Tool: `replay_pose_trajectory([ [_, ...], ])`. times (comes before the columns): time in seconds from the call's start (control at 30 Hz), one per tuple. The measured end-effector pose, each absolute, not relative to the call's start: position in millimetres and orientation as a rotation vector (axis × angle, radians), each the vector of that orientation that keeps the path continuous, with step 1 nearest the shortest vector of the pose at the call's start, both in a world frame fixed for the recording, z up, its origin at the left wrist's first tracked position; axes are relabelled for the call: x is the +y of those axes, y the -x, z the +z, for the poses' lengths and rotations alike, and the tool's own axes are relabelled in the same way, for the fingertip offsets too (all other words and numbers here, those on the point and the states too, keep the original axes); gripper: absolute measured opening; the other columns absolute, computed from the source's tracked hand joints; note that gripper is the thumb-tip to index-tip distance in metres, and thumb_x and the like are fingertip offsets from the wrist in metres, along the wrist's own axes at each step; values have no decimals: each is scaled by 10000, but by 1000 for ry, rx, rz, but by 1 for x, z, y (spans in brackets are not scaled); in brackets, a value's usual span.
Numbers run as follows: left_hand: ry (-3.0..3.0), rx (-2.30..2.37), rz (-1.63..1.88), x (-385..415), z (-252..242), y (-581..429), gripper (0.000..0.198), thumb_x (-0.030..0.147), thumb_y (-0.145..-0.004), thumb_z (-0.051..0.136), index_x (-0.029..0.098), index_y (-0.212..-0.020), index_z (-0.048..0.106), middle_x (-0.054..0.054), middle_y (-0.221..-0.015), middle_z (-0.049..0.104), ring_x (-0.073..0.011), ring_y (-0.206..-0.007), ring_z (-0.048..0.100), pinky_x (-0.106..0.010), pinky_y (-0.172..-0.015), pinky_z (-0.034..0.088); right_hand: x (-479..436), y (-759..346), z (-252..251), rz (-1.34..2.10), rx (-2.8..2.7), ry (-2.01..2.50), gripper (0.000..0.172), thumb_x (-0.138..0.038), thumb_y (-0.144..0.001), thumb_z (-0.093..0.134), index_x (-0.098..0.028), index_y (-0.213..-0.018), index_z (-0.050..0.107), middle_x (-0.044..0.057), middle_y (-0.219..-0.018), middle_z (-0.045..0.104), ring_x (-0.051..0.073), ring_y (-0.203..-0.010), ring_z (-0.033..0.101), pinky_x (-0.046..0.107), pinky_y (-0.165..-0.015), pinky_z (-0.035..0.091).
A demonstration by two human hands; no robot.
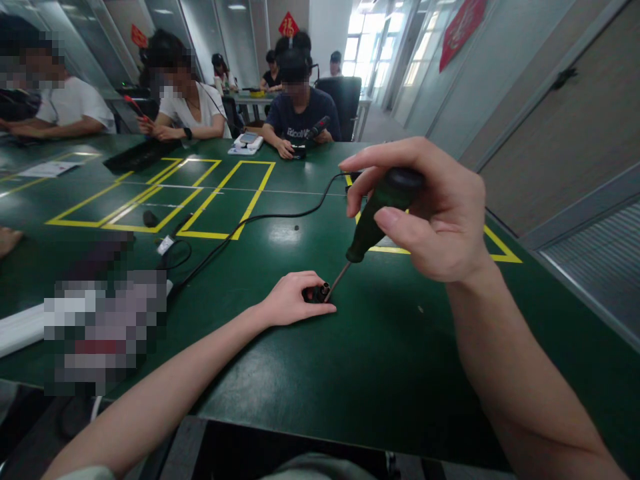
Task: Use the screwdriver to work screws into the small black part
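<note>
Dark green handle, metal shaft: the screwdriver (369,221) slopes down from the right hand (437,213) toward the left hand (291,298). Right hand noted as curled about the handle, thumb on the near side, fingers bent across the far side and butt; I judge this high hold is meant to let the tool turn while leaving a clear view of its tip. Left hand lies low on the green table (260,383), thumb and fingers closed around a small black part (315,293), probably to keep it from spinning or sliding. That part sits within the left hand's grip, its open end toward the shaft; the shaft's lower end meets it or stands just beside it, and from here I cannot tell whether the tip is seated. Left forearm is laid along the tabletop, presumably for steadiness. Beyond the left hand a black cable (280,216) crosses the table, apart from both hands, so it should not snag. Yellow tape (503,248) shows past the right hand, likely marking out a work area.
</note>
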State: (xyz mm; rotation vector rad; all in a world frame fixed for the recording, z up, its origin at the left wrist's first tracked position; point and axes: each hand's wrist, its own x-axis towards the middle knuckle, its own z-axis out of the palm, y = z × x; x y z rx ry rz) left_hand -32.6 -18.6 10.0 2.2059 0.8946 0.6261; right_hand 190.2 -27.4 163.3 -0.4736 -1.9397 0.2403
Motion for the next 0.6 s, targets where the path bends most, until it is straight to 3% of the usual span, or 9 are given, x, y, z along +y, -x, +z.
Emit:
replay_pose_trajectory([
  [0.1,-2213,892,628,-18,10,32,344,489,-894,859,166,-995,798,-29,-871,715,-177,-777,649,-291,-723,494,-31,-188,167,129,-1962,504,307,-431,-931,759,-287,-1202,761,4,-956,772,173,-710,701,325,-631,611],
  [0.23,-2218,895,625,-18,11,32,344,495,-895,856,169,-989,798,-24,-859,710,-175,-772,642,-288,-710,484,-34,-186,172,11,-1982,549,365,-364,-859,856,-290,-1202,756,7,-1062,789,189,-811,737,317,-678,618],
  [0.4,-2228,906,619,-18,10,32,346,494,-893,858,164,-984,802,-18,-842,696,-164,-753,624,-278,-686,466,-32,-186,168,183,-1896,559,535,-306,-787,930,-310,-1277,715,7,-1142,764,182,-857,728,273,-627,606],
  [0.6,-2230,912,602,-19,11,33,360,516,-901,844,172,-995,801,-22,-849,700,-164,-750,630,-275,-686,473,-27,-188,164,238,-1890,557,349,-318,-856,876,-300,-1183,757,2,-1049,776,203,-896,764,318,-729,665],
])
